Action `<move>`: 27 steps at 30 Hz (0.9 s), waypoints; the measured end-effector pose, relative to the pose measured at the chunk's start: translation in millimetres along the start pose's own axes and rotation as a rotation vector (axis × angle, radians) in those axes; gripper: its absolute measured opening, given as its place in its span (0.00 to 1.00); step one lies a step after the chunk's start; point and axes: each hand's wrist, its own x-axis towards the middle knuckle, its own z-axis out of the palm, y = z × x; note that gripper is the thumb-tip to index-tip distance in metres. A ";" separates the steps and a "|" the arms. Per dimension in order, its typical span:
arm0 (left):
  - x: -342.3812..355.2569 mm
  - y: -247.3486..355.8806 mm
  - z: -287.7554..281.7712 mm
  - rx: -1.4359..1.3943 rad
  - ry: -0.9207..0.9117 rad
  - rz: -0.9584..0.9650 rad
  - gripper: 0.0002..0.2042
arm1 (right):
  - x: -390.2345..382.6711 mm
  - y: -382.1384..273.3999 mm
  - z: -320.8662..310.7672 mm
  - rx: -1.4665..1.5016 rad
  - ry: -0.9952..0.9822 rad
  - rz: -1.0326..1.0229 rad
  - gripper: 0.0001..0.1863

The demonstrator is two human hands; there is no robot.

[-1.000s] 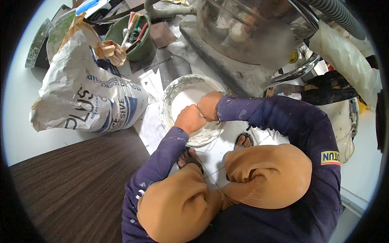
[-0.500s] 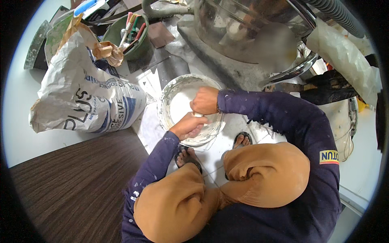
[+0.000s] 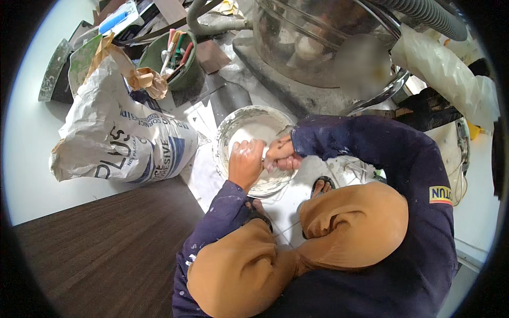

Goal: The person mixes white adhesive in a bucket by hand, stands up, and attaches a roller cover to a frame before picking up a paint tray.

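Between my feet stands a round bucket (image 3: 221, 139), its rim and walls smeared with white, holding a smooth white paste (image 3: 252, 129). My left hand (image 3: 245, 163) is closed in a fist over the bucket's near part, with white smears on the fingers. Right beside it my right hand (image 3: 282, 153) is curled closed, its fingers close to the left hand's. A small pale piece of something shows between the two fists. What it belongs to is hidden by my fingers.
A tall paper adhesive sack (image 3: 143, 140), torn open, stands at left. Behind it is a green bucket (image 3: 183, 79) of tools. A large clear-walled drum (image 3: 297, 58) with a grey hose (image 3: 432, 18) fills the far side. A dark wood-grain panel (image 3: 106, 249) lies near left.
My left hand has moved up and turned so its knuckles face up. My right hand has come lower and slightly right, beside it. The whole view has shifted slightly.
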 end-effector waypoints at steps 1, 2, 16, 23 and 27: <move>0.4 -3.8 3.0 0.072 0.016 0.048 0.09 | 15.0 1.0 4.7 -0.031 -0.014 0.123 0.15; -0.1 -7.1 4.8 0.072 0.011 0.045 0.09 | 21.5 4.1 4.2 -0.029 -0.019 0.124 0.15; 9.7 -3.0 34.6 -0.369 -0.267 -0.287 0.10 | 11.6 -4.7 13.7 -1.565 0.688 -0.113 0.11; 14.0 8.3 23.9 -1.259 -0.822 -0.854 0.07 | 20.6 6.5 -0.9 -2.041 0.723 -0.493 0.08; 17.6 -1.1 13.2 -1.463 -0.981 -0.876 0.06 | 20.6 3.2 -8.9 -2.173 0.743 -0.707 0.09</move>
